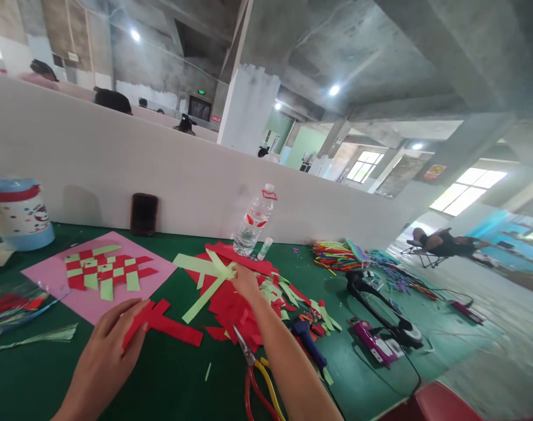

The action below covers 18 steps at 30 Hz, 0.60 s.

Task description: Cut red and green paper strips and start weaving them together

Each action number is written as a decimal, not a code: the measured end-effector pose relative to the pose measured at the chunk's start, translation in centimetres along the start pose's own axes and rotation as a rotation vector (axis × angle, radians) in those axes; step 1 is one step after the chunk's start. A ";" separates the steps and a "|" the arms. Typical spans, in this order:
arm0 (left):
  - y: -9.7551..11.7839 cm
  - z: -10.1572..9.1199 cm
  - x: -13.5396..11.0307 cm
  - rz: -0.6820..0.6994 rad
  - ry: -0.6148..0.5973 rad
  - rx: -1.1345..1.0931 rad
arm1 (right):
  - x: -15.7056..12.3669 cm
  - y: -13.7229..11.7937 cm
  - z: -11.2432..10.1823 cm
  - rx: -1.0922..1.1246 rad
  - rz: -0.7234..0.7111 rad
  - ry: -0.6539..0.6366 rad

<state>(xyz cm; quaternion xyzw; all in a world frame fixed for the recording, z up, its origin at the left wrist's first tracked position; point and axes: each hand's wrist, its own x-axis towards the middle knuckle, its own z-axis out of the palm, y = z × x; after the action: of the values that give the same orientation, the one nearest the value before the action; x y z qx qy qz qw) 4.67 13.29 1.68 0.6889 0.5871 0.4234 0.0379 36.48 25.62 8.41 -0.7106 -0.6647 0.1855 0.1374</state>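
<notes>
My left hand (106,345), low on the left, is closed with red strips (174,330) between thumb and fingers. They look like felt or thick paper and lie across each other. Farther forward, my right hand (245,282) is closed at the crossing of several light green strips (205,299), on top of a heap of red pieces (234,313); its fingertips are partly hidden. A pink square sheet (150,257) carries a woven red and green piece (102,269). Scissors (251,362) with red and yellow handles lie beneath my right forearm, blades slightly apart.
A water bottle (251,225), a glue stick (265,248) and a phone (144,214) stand along the partition (183,175). To the right are a glue gun (308,342), a black headband-shaped device (380,310), a purple box (376,344) and colourful stems (334,255). A jug (18,216) stands left.
</notes>
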 end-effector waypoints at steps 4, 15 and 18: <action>1.1 0.4 -0.5 0.034 0.000 -0.036 | -1.2 -1.1 -1.4 0.239 -0.093 -0.055; 0.5 1.1 -1.9 0.275 -0.281 -0.358 | -18.3 -6.5 4.6 0.834 -0.331 -0.344; -0.2 1.3 -2.3 0.175 -0.374 -0.389 | -21.1 -4.9 3.1 0.450 -0.309 -0.043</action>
<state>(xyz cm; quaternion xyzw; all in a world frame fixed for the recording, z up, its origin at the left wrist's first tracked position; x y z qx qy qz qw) 5.45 11.95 -0.46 0.7828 0.4160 0.3955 0.2404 29.76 4.84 9.55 -0.5481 -0.7102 0.3205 0.3041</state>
